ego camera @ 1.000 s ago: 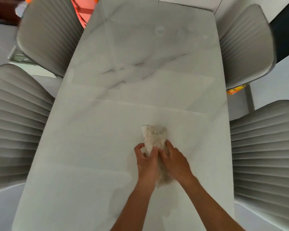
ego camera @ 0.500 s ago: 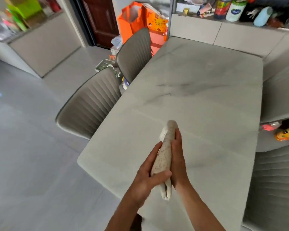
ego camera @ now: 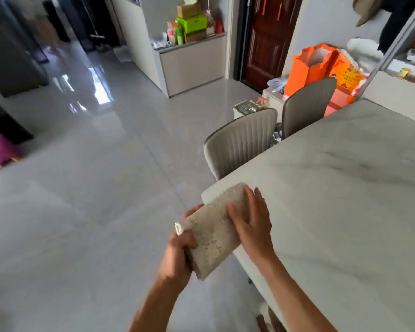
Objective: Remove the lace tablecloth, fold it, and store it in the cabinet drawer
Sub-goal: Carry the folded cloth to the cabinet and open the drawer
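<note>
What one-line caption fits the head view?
Both hands, left hand and right hand, hold the folded lace tablecloth beside the table.

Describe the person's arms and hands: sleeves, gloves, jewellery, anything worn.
Both forearms are bare up to the frame's lower edge; no sleeve shows. The left hand and right hand wear no gloves. No ring, watch or bracelet shows on either wrist or the visible fingers. Motion blur hides finer detail.

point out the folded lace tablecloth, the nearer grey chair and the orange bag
folded lace tablecloth (ego camera: 216, 226): head view, middle of the lace bundle between the hands
nearer grey chair (ego camera: 242, 142): head view, ribbed backrest
orange bag (ego camera: 304, 73): head view, front panel
</note>
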Available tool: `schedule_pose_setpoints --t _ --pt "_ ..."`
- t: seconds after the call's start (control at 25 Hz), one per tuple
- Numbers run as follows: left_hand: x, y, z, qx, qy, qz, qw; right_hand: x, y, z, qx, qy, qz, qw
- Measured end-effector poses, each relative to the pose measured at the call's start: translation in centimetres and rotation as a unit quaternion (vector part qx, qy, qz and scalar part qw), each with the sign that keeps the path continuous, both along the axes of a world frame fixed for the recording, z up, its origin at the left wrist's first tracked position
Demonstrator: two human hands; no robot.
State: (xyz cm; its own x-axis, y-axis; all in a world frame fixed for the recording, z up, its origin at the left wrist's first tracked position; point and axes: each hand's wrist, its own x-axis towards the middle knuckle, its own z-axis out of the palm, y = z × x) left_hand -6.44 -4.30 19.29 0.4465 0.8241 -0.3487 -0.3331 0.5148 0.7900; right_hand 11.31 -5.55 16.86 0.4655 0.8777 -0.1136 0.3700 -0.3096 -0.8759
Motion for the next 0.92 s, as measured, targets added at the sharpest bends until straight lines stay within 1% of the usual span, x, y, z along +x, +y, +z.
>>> schedule_pose_setpoints --t 0.04,0.08,0.12,0.16,0.2,0.24,0.28,0.32,0.36,0.4,0.44,0.48,0.52,0.6,0.68,0.76,0.92 --pt "-3.9 1.4 -0.2 -0.033 -0.034 0.006 0.999 -1.0 1.2 0.2 -0.004 0.039 0.037 0.999" --pt "-7.8 2.6 -0.5 -0.056 -0.060 0.009 0.997 -2.3 2.5 0.2 -0.015 0.120 0.076 0.990" --pt "-12.1 3.7 -0.8 -0.066 -0.070 0.019 0.995 -4.8 4.1 0.1 -0.030 0.215 0.125 0.968" --pt "-16.1 4.8 -1.1 -0.070 -0.058 0.044 0.995 -8.0 5.6 -0.1 -0.040 0.281 0.160 0.945" --pt "-19.9 5.7 -1.4 -0.061 -0.008 0.086 0.994 -11.9 6.8 -0.6 -0.042 0.307 0.168 0.936" --pt "-23.4 6.4 -1.7 -0.030 0.085 0.139 0.986 -16.1 7.9 -1.3 -0.041 0.300 0.151 0.941" --pt "-26.8 6.9 -2.2 0.031 0.202 0.183 0.962 -20.5 9.0 -2.2 -0.038 0.280 0.113 0.953" --pt "-30.0 7.0 -2.7 0.109 0.317 0.192 0.922 -24.8 10.0 -2.9 -0.033 0.239 0.072 0.968" --pt "-33.0 6.8 -3.4 0.189 0.397 0.171 0.882 -28.8 10.9 -3.3 -0.019 0.181 0.050 0.982" --pt "-35.6 6.7 -4.2 0.256 0.450 0.149 0.842 -32.2 11.9 -3.2 0.001 0.125 0.050 0.991" --pt "-38.0 6.6 -4.9 0.288 0.481 0.144 0.815 -35.1 12.8 -2.9 0.032 0.076 0.072 0.994" --pt "-41.0 7.0 -5.6 0.286 0.496 0.157 0.804 -38.5 13.9 -2.5 0.067 0.037 0.113 0.991" --pt "-43.8 7.7 -6.0 0.269 0.504 0.175 0.802 -41.6 15.1 -2.4 0.092 0.002 0.163 0.982" --pt "-49.3 10.1 -6.6 0.233 0.510 0.210 0.801 -47.4 17.8 -2.4 0.104 -0.044 0.257 0.960" --pt "-54.6 12.9 -7.5 0.212 0.529 0.239 0.786 -52.7 21.0 -3.4 0.079 -0.041 0.306 0.948" --pt "-59.2 15.9 -7.9 0.215 0.555 0.251 0.763 -57.5 24.4 -4.8 0.058 -0.012 0.324 0.944" --pt "-70.7 25.0 -9.2 0.192 0.584 0.280 0.737 -69.3 34.9 -7.9 0.055 0.040 0.357 0.932"
